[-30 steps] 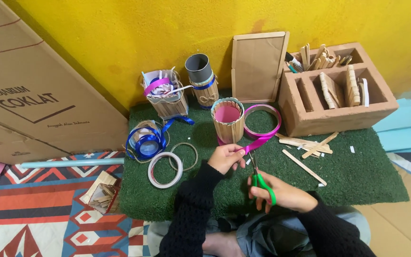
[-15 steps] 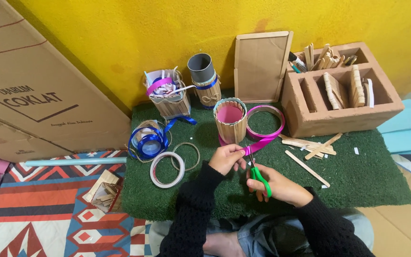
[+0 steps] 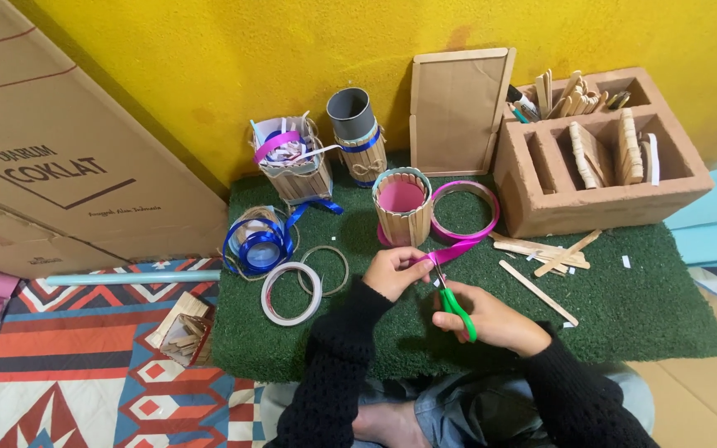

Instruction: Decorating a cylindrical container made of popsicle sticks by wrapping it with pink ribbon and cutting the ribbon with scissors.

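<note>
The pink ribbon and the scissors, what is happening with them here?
A person sits at a green mat. The left hand pinches the pink ribbon, which runs from a loose coil beside a stick-covered cup. The right hand holds green-handled scissors with the blades at the ribbon. Loose wooden sticks lie to the right.

Stick cup on mat, ribbon roll right, compartment block farther right, tape rings left.

A glossy pink ribbon stretches taut from its coiled loop on the green mat; green-handled scissors meet its free end, blades pointing up.
</note>
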